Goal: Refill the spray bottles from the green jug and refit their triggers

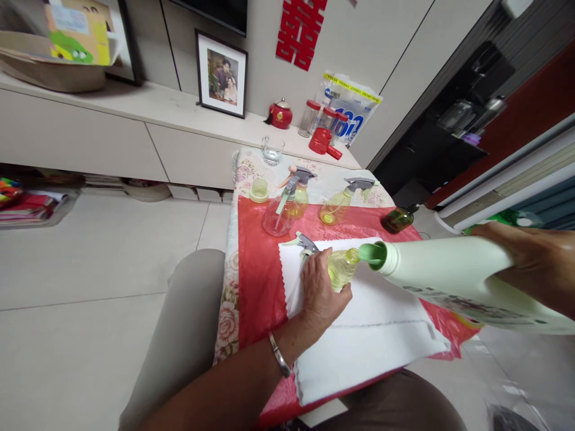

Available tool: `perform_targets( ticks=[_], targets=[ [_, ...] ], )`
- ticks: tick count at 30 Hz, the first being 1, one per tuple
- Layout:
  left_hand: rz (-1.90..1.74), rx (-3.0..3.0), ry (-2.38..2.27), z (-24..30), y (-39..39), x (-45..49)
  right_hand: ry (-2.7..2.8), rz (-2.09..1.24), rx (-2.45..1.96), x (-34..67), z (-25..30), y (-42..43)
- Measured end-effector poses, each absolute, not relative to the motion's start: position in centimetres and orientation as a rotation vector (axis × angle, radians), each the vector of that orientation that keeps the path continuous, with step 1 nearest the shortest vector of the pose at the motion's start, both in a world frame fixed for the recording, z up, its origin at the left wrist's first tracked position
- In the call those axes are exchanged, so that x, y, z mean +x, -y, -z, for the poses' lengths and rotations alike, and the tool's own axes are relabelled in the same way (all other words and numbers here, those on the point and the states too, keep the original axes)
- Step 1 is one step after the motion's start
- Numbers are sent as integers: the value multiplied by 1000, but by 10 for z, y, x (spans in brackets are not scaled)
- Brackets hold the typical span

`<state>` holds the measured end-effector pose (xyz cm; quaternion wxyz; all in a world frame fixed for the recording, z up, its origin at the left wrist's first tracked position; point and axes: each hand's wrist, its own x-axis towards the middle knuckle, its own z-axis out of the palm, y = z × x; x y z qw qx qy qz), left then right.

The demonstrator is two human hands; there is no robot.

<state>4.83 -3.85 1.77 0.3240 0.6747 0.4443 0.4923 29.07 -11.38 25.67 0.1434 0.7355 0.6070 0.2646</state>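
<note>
My left hand [321, 290] is wrapped round a small yellow-green bottle [344, 267] that stands on a white cloth [372, 335]. My right hand [534, 260] grips a big pale green jug [453, 281], tipped sideways so its green spout [372, 254] meets the small bottle's mouth. A loose grey spray head [305, 244] lies on the cloth just behind my left hand.
A red sheet [258, 263] covers the small table. Behind the cloth stand a pink spray bottle [281, 212], two yellow spray bottles [336, 203], a dark brown bottle [398, 219], a green lid [259, 190] and a glass [272, 149]. Red jars line the counter [179, 111].
</note>
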Motion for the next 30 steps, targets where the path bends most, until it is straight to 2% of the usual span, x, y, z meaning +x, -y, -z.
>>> perform_targets(
  ticks=[24,30],
  targets=[
    [-1306,1762,-1165,-19,38,48,-1669,-738,2060,289,-259,114],
    [-1318,1758,-1162,-18,38,49,-1648,-697,2166,309,-255,112]
  ],
)
